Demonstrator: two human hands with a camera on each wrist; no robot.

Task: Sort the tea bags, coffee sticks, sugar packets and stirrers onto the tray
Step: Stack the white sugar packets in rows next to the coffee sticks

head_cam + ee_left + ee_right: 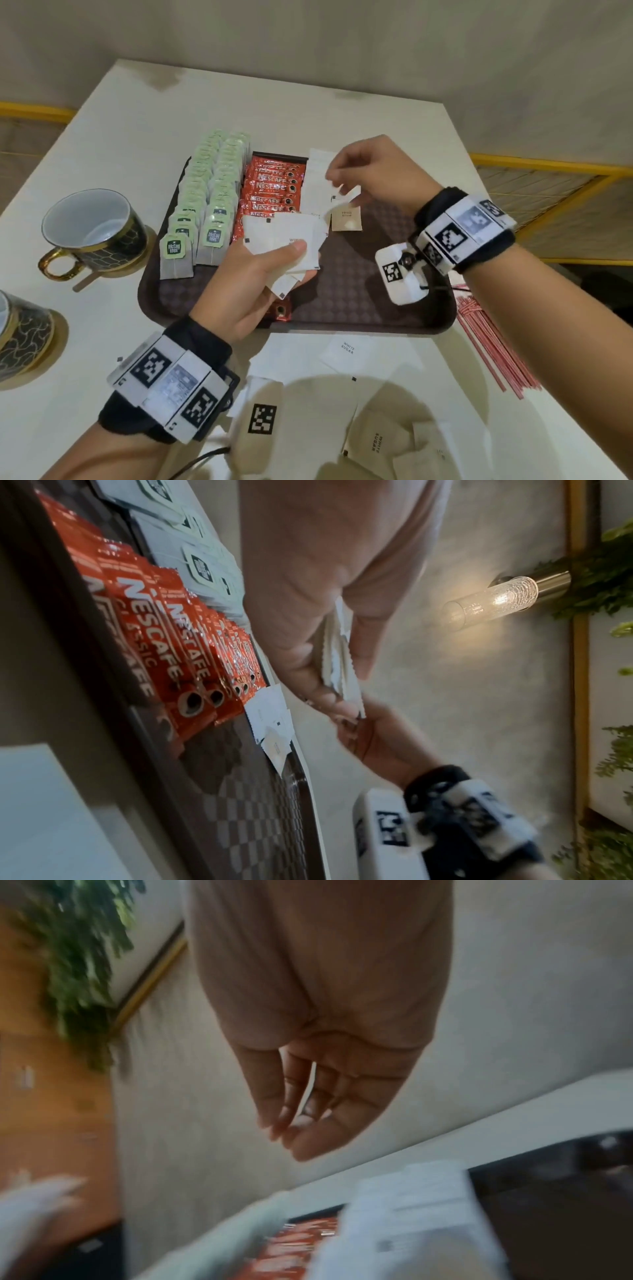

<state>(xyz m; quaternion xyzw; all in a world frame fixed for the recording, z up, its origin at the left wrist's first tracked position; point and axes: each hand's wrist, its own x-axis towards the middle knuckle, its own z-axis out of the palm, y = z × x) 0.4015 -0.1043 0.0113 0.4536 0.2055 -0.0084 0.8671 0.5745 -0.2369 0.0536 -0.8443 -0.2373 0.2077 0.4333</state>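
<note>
We see white table (130,113) under everything. Dark cup with gold handle and hexagon pattern (91,230) stands upright at left on round coaster (145,251). Second patterned cup (19,327) sits nearer, at left edge, partly cut off, on its own coaster. Yellow railing (534,164) runs behind table on right and far left. In left wrist view we note lit glass wall lamp (496,599) and green foliage (603,580) beside it.
</note>
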